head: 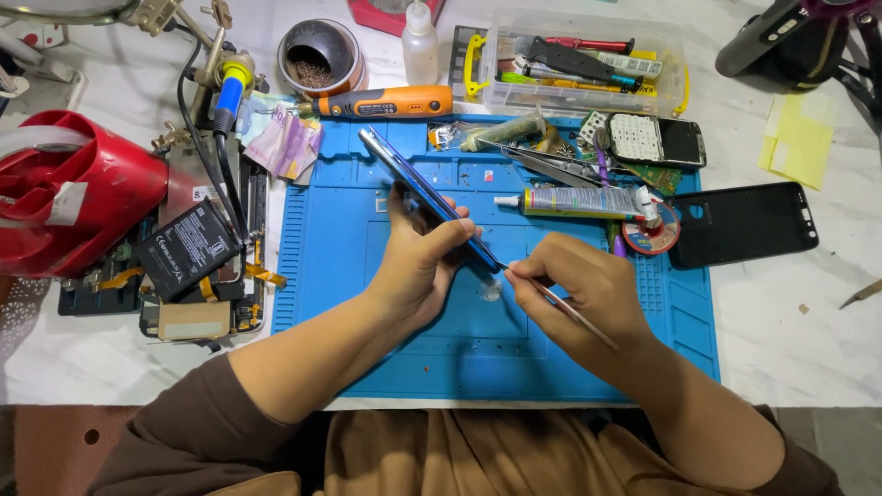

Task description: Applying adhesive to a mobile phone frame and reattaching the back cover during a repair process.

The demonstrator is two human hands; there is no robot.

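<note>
My left hand grips a smartphone tilted on its edge over the blue silicone work mat, its thin blue side facing up. My right hand holds thin metal tweezers like a pen, the tip touching the phone's lower end near my left fingers. A small clear scrap lies on the mat just below the tip.
On the mat's far side lie a glue tube, a tape roll, tweezers and an old phone. An orange rotary tool, a clear tool box, a black back cover, a battery and a red container surround it.
</note>
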